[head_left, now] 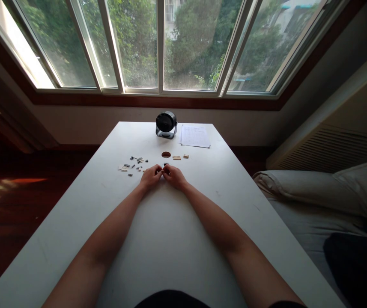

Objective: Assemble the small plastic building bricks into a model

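Observation:
My left hand (151, 176) and my right hand (174, 176) meet over the middle of the white table (170, 239), fingertips close together. Both have their fingers closed in a pinch. Something small lies between them, mostly hidden by the fingers; a little dark and pale part shows just beyond the fingertips. To the left of my left hand lie several loose grey, dark and tan building-block pieces (127, 165). Past my right hand sit a tan studded block plate (177, 158) and a smaller tan studded piece (186, 156).
A round hole (166, 154) opens in the tabletop just beyond my hands. Near the far edge stands a small black fan (166, 124), with printed paper sheets (195, 136) to its right. A cushioned grey seat (302, 205) is right of the table; windows (189, 47) lie ahead.

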`<state>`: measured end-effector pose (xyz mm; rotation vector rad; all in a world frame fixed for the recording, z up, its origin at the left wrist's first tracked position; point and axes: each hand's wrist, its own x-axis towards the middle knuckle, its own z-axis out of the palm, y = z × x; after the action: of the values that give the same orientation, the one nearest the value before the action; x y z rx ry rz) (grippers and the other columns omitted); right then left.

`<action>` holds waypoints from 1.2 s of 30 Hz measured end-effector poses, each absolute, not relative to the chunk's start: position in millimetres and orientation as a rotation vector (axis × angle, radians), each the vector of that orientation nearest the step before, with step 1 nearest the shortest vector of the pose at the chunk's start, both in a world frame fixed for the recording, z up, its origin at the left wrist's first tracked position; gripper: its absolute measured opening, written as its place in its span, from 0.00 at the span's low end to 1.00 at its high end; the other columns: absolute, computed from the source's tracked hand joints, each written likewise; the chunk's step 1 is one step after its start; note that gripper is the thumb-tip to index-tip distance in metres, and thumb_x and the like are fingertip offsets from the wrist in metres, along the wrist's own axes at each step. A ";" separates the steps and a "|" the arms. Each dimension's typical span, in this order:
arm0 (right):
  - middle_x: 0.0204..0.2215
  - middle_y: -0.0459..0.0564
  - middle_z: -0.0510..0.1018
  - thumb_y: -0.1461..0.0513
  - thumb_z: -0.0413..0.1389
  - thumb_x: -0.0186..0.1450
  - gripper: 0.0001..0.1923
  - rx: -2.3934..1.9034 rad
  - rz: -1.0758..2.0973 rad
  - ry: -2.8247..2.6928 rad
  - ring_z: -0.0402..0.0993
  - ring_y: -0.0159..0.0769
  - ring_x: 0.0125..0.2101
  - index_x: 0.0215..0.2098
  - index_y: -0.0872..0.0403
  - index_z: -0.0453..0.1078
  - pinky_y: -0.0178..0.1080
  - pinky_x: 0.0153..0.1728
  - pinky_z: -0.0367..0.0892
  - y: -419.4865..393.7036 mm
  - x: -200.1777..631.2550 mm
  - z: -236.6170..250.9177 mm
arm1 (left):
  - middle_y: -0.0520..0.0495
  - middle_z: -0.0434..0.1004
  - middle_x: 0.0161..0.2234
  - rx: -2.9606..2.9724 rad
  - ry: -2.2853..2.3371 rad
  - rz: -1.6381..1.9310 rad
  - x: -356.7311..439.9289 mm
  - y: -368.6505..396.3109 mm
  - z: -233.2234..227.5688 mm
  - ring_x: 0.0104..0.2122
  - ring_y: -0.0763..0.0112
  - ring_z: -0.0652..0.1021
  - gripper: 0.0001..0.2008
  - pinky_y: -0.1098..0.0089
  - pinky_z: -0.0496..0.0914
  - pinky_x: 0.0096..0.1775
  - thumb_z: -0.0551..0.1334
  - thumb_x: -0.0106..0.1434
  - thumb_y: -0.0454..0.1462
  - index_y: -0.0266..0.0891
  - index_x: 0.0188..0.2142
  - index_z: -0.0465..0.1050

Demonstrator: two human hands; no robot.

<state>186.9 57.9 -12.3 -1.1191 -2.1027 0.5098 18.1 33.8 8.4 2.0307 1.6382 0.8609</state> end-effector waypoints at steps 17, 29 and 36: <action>0.27 0.44 0.75 0.64 0.53 0.62 0.04 -1.132 0.475 -2.041 0.66 0.31 0.26 0.35 0.52 0.69 0.32 0.32 0.59 53.3 187.7 -7.7 | 0.50 0.78 0.32 2.072 1.578 0.903 14.8 37.6 2.9 0.32 0.69 0.74 0.13 0.71 0.65 0.35 0.54 0.66 0.46 0.42 0.36 0.74; 0.28 0.45 0.75 0.63 0.54 0.62 0.01 -1.160 0.467 -2.095 0.66 0.31 0.28 0.33 0.53 0.68 0.32 0.32 0.58 58.1 187.3 -10.7 | 0.49 0.78 0.32 2.079 1.590 0.910 14.9 39.5 -1.1 0.31 0.69 0.74 0.12 0.71 0.64 0.35 0.56 0.65 0.45 0.42 0.36 0.74; 0.28 0.45 0.73 0.65 0.55 0.61 0.01 -1.159 0.392 -2.134 0.65 0.33 0.30 0.31 0.53 0.67 0.33 0.33 0.57 61.1 186.3 -13.8 | 0.50 0.78 0.32 2.075 1.566 0.930 15.1 38.4 0.5 0.31 0.70 0.74 0.10 0.71 0.65 0.34 0.58 0.63 0.45 0.42 0.36 0.73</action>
<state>186.3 61.1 -13.8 -1.1586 -2.1339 0.3922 15.1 38.4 0.5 2.0753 1.5656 0.9295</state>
